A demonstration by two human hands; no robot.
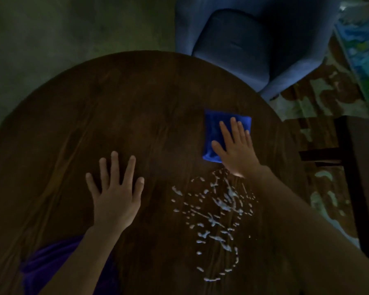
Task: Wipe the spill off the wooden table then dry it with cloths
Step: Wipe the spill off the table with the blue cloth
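A folded, square blue cloth (216, 133) lies flat on the round dark wooden surface (136, 116), toward two o'clock. The spill (215, 216), scattered white droplets and streaks, spreads just beside it toward five o'clock.

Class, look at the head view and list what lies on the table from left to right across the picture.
Purple cloth → left hand → spill, with the blue cloth under the right hand just beyond it, over the same span.
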